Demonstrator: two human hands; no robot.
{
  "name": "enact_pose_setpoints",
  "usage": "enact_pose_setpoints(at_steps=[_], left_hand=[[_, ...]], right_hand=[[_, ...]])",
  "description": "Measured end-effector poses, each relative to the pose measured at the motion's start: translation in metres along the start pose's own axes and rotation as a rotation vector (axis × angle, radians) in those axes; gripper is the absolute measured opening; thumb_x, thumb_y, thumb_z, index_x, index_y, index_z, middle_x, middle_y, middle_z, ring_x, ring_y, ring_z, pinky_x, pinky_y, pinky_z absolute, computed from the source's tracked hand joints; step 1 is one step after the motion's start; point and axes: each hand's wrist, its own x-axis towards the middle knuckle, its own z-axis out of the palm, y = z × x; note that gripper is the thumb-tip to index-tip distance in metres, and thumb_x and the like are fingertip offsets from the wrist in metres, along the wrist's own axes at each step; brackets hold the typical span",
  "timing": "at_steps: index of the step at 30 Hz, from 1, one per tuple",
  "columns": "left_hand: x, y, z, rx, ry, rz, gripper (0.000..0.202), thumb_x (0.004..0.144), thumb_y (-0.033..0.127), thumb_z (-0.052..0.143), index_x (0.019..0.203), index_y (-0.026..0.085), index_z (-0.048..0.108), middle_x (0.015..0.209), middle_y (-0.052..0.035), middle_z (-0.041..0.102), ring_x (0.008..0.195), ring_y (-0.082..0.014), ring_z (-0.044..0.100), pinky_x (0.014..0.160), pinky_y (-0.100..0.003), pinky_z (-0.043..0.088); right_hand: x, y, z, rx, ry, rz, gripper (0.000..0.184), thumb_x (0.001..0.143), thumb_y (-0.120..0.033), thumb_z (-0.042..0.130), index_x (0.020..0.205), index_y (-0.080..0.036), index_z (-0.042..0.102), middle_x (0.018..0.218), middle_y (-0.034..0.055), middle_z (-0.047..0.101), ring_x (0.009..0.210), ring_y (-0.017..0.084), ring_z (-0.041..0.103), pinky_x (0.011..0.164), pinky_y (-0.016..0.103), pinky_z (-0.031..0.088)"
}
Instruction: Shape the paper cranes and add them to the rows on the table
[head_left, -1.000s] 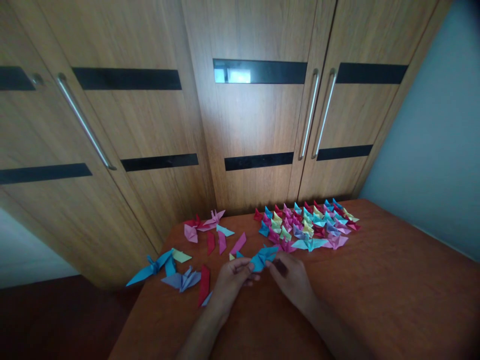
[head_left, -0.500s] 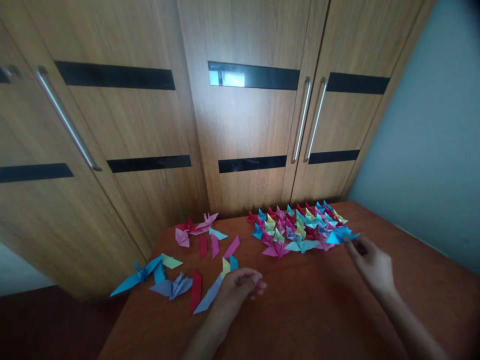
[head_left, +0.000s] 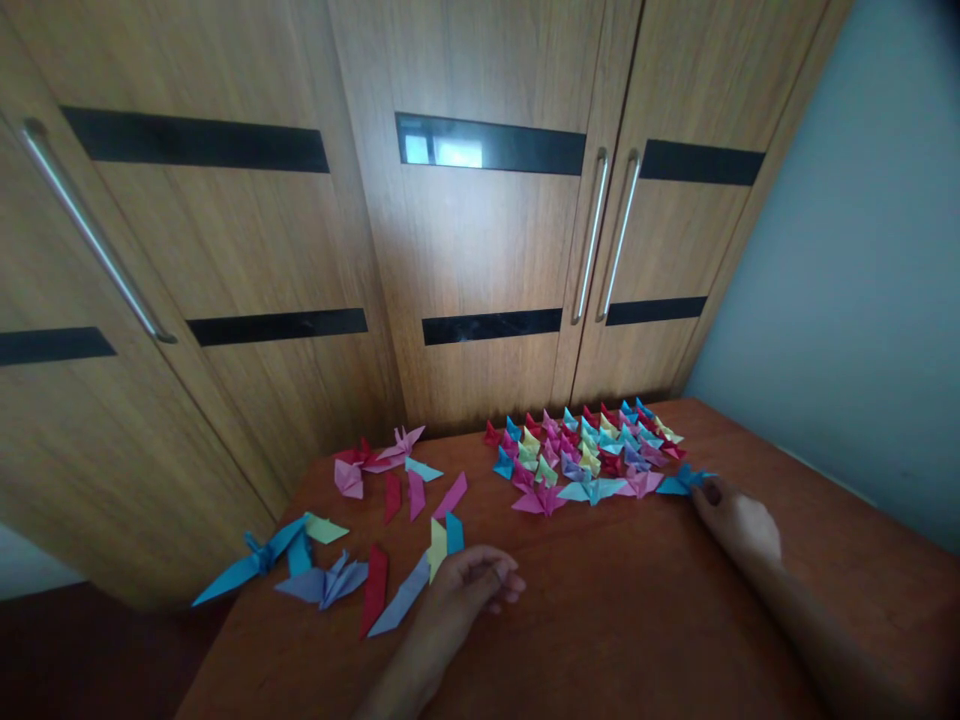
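My right hand (head_left: pixel 739 525) pinches the right wing of a blue paper crane (head_left: pixel 681 482), which is down at the table, at the right end of the front row. Beside it sit a pink crane (head_left: pixel 640 484) and a pale turquoise crane (head_left: pixel 592 488), with a magenta crane (head_left: pixel 541 499) further left. Behind these, many coloured cranes stand in close rows. My left hand (head_left: pixel 480 583) hovers over the table with its fingers loosely curled and thumb against them, nothing showing in it. Close by it are folded strips in yellow (head_left: pixel 437 548), blue (head_left: pixel 454 533) and lavender (head_left: pixel 401 598).
Left on the reddish-brown table (head_left: pixel 585 610) lie a lavender crane (head_left: pixel 326 582), a large blue crane (head_left: pixel 259 558), a pink crane (head_left: pixel 401 447) and several folded strips, red (head_left: pixel 375 588) and pink among them. A wooden wardrobe (head_left: pixel 480 250) stands behind, a pale wall (head_left: pixel 847 300) on the right.
My right hand has lowered the blue crane from over the rows to the table at the front right. The left hand stays curled in place. The view has shifted slightly.
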Motion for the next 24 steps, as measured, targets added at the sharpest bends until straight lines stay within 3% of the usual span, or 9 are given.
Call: enact_pose_setpoints(at_steps=[11,24], left_hand=[[0.004,-0.004,-0.003,0.03,0.009,-0.051,0.034,0.073,0.047,0.064,0.085,0.015,0.065,0.082,-0.0089,0.073,0.072,-0.0179,0.066,0.061,-0.025,0.043],[0.002,-0.004,-0.005,0.028,-0.024,-0.047,0.031,0.077,0.044,0.061,0.088,0.015,0.063,0.085,-0.0084,0.073,0.075,-0.0167,0.066,0.064,-0.025,0.044]], right_hand=[[0.008,-0.014,0.004,-0.019,-0.03,0.034,0.047,0.082,-0.054,0.039,0.107,-0.023,0.064,0.093,0.0131,0.069,0.08,0.029,0.065,0.059,0.033,0.045],[0.008,-0.016,0.008,0.085,0.026,0.01,0.04,0.08,-0.051,0.045,0.099,-0.022,0.065,0.089,0.0102,0.071,0.077,0.028,0.066,0.056,0.03,0.042]])
